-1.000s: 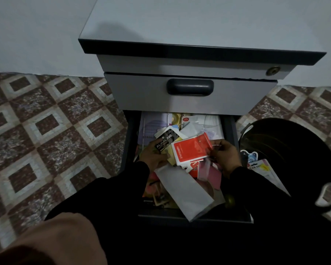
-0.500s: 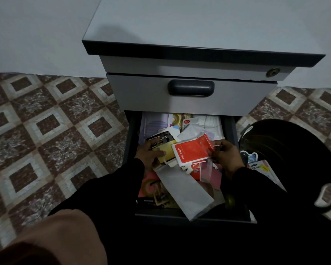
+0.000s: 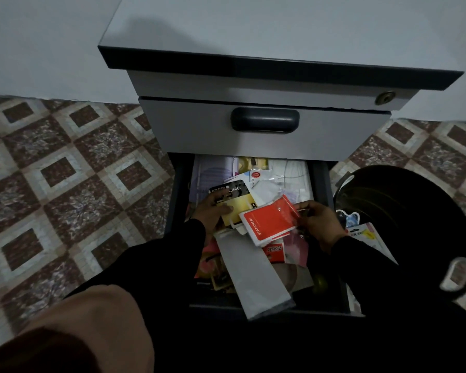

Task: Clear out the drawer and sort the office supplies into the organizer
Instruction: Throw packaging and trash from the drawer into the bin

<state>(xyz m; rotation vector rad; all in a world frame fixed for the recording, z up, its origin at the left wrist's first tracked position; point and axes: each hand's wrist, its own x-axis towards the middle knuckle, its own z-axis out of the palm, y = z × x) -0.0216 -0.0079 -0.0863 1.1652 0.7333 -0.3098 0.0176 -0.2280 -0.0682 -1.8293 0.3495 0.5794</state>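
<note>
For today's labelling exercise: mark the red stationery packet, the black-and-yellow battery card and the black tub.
red stationery packet [image 3: 269,224], head view, middle of its red face.
black-and-yellow battery card [image 3: 238,204], head view, yellow lower part.
black tub [image 3: 420,238], head view, dark inside wall.

Dim, bluish light; deep foreground shadow; wide-angle edge distortion.

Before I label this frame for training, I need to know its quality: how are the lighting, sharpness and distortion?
Head view: dim and underexposed, sleeves and black basin nearly featureless; a soft shadow falls on the cabinet top; wide-angle bending curves the floor tiles; print on the red stationery pack is readable, smaller labels in the open drawer are blurred.
</note>
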